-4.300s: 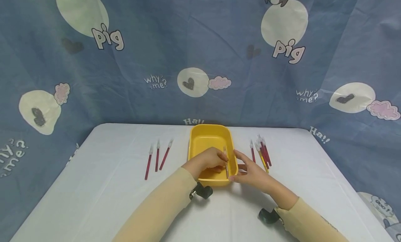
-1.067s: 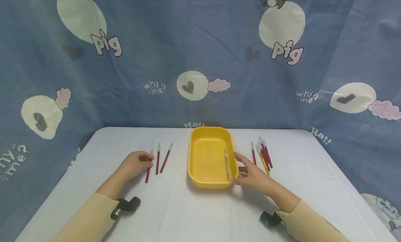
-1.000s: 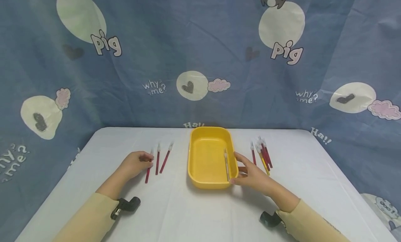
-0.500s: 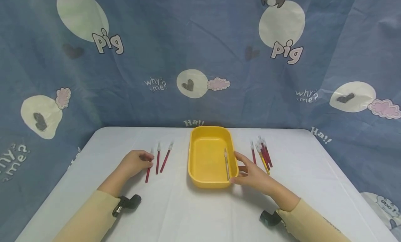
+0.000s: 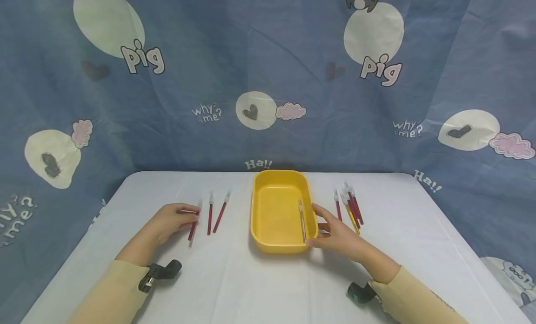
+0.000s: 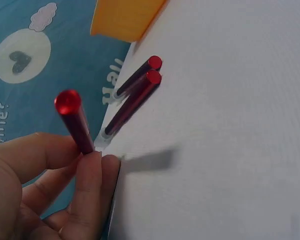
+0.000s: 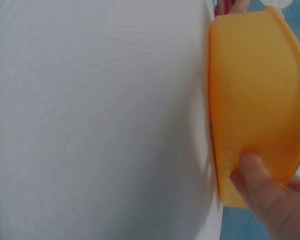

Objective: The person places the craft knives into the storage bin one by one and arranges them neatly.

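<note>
My left hand [image 5: 169, 221] pinches a slim, red, pen-shaped tool with a clear cap [image 5: 193, 231] between thumb and fingers. In the left wrist view its red metallic butt end [image 6: 68, 102] points towards the camera, and its shadow falls on the cloth. Two similar red capped tools [image 5: 210, 217] lie just to the right of that hand. In the middle stands a yellow tray [image 5: 261, 245], with one silver capped tool [image 5: 302, 224] lying along its right side. My right hand [image 5: 337, 233] holds the tray's near right corner, with fingertips against its outer wall [image 7: 260, 100].
Right of the tray, beyond my right hand, lie several red capped tools [image 5: 355, 207] and a yellow one [image 5: 351, 217]. A white cloth covers the table [image 5: 259, 286]. A blue printed curtain [image 5: 188, 142] hangs behind its far edge.
My left hand came out of the tray, leaving the silver tool there, and went to the leftmost red tool. Since half a second ago it has shifted slightly left with that tool, tilting it.
</note>
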The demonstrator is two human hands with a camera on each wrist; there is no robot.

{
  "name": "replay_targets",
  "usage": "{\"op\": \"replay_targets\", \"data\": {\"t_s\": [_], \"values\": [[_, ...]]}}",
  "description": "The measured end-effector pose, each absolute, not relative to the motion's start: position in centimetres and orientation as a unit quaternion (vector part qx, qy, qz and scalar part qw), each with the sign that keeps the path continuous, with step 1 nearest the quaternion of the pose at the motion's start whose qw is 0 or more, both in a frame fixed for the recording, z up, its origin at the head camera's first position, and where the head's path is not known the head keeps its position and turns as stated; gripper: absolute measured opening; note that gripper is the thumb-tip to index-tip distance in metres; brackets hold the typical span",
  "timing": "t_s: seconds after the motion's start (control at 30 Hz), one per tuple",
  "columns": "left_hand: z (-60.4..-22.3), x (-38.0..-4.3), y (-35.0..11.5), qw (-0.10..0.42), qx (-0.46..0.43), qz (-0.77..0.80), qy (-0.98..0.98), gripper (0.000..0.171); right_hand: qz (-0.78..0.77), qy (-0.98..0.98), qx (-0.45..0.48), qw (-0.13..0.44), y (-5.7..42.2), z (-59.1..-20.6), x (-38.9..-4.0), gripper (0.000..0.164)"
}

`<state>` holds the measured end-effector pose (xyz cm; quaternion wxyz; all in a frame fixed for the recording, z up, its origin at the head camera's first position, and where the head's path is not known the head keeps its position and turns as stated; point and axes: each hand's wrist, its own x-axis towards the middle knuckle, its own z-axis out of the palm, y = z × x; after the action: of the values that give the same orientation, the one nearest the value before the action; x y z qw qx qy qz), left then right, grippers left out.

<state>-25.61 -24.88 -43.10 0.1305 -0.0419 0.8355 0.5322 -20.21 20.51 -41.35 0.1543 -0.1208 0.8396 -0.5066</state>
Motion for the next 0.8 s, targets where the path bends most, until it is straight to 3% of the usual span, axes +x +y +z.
{"op": "replay_targets", "data": {"t_s": [0.5, 0.8], "values": [[-42.7, -24.7, -24.6, 0.131, -0.042, 0.604, 0.785, 0.054, -0.51, 0.838, -0.118, 0.155, 20.6, -41.3, -20.1, 0.102], [-41.6, -24.5, -22.9, 0.116, 0.003, 0.629, 0.769, 0.054, -0.508, 0.84, -0.112, 0.155, 20.4, -41.3, -20.2, 0.102]]}}
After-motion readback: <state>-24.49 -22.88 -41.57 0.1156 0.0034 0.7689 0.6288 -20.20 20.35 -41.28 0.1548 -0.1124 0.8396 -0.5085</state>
